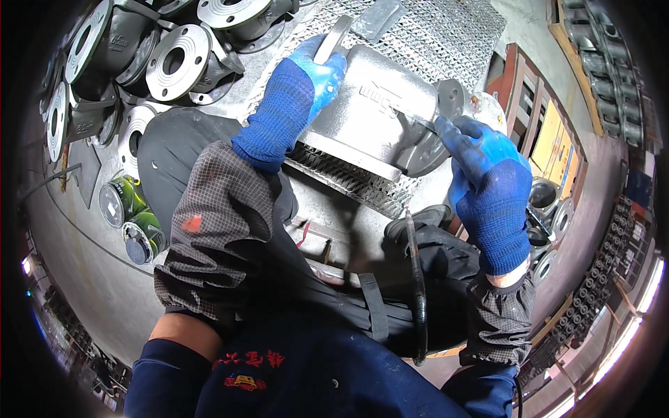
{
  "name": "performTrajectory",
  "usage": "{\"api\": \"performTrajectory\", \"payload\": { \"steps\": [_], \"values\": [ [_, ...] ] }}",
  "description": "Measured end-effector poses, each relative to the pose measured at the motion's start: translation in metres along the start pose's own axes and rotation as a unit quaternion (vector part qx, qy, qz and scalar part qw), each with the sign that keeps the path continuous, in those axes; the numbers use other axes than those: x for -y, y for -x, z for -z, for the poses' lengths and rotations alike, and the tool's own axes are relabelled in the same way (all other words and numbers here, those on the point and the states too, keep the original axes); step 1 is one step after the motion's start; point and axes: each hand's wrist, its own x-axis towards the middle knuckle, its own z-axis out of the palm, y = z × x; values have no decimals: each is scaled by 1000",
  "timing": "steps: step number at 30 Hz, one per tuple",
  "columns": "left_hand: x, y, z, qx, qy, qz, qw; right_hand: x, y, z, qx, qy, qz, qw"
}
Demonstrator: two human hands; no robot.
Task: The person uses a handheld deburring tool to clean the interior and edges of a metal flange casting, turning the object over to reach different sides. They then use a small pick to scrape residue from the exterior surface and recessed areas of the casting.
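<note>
A grey cast-metal valve body [376, 104] lies on its side on a perforated metal mesh sheet [453, 35], with a round flange at each end and a flat rim facing me. My left hand [317, 76], in a blue coated glove, is closed around the left flange. At the other end, my right hand [484, 153], gloved the same way, has its bent fingers against the edge of the dark right flange. Some of those fingertips are hidden behind the hand and the metal. Beyond the body, a small grey metal block [378, 19] rests on the mesh.
Several flanged castings [178, 63] are piled at the left. Two green cans [143, 233] stand on the floor beside my left leg. A hose with a thin metal end [418, 279] rises between my legs. To the right are a reddish wooden pallet [519, 83] and rows of castings [606, 70].
</note>
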Motion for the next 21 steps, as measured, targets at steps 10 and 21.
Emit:
{"api": "performTrajectory", "payload": {
  "steps": [10,21],
  "values": [
    [8,3,-2,17,215,-34,976,6,-1,8,2,27,3,1000],
    [10,1,-6,-30,259,-23,965,14,24,-6,-95,-163,-69,980]
  ]
}}
